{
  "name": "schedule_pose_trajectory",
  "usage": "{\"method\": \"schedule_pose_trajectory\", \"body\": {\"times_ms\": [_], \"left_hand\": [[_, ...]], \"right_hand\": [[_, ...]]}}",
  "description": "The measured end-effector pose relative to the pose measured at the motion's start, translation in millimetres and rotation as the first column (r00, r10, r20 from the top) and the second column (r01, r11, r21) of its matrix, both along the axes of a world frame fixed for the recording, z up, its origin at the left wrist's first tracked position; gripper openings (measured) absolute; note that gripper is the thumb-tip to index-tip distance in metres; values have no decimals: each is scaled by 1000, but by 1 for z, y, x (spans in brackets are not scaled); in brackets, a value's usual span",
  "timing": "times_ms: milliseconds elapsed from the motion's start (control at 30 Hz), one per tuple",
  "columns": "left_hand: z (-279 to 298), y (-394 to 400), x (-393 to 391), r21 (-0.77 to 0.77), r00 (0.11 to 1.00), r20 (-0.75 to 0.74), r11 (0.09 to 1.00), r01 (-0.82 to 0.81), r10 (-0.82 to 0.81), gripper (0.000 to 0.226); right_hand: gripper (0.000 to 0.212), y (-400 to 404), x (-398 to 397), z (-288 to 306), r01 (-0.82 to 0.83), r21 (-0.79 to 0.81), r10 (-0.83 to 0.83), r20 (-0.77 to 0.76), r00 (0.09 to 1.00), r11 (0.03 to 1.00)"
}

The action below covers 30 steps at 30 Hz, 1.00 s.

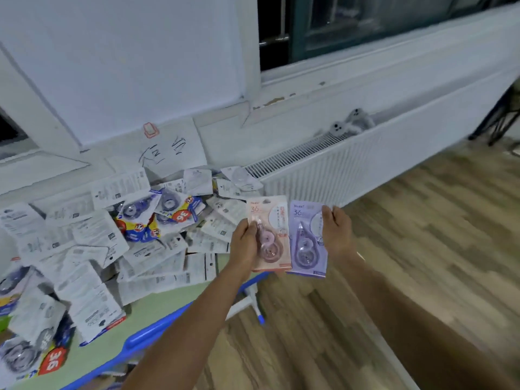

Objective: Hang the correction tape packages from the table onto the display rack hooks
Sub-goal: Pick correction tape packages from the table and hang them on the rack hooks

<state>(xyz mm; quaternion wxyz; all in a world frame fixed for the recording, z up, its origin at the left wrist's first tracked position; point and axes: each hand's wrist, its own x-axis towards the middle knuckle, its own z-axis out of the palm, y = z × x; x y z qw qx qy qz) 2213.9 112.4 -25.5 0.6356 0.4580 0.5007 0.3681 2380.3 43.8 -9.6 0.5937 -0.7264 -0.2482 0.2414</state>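
Carrying two picked packages off the table, the person seems between pickup and hanging: at centre frame the left hand [247, 241] pinches the pink correction tape package [274, 220] by its left edge, the right hand [334, 232] clasps the purple correction tape package [305, 240] by its right edge. No rack hooks show; finding them comes next. More packages [112, 243] heap on the green table [157, 305] at left.

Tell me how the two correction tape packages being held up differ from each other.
The pink package has a peach-pink card and a pink dispenser; the purple package is lilac with a purple dispenser. The left hand holds the pink package, the right hand the purple one, which sits slightly lower. Both face the camera upright, marked 36.
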Motion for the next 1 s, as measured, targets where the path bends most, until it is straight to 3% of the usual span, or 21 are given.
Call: {"method": "schedule_pose_trajectory", "body": {"times_ms": [200,367,567,633,800,1000], "left_hand": [[7,-59,97,69,966,-56,964,258,-254,24],[15,-149,171,98,879,-110,875,474,-464,19],[23,-289,235,157,765,-191,750,643,-615,24],[26,-336,255,153,738,-164,722,674,-654,25],[31,-434,302,92,602,-143,595,798,-785,26],[43,-550,354,105,439,-101,429,897,-893,22]], "right_hand": [[35,-101,70,8,256,87,-248,-98,964,963],[39,-218,117,19,399,117,-383,-142,913,909],[16,-371,154,30,515,70,-492,-211,845,854],[19,-423,162,31,539,82,-515,-202,833,839],[20,-538,172,41,672,126,-638,-230,735,729],[24,-651,185,46,825,193,-784,-257,565,531]]}}
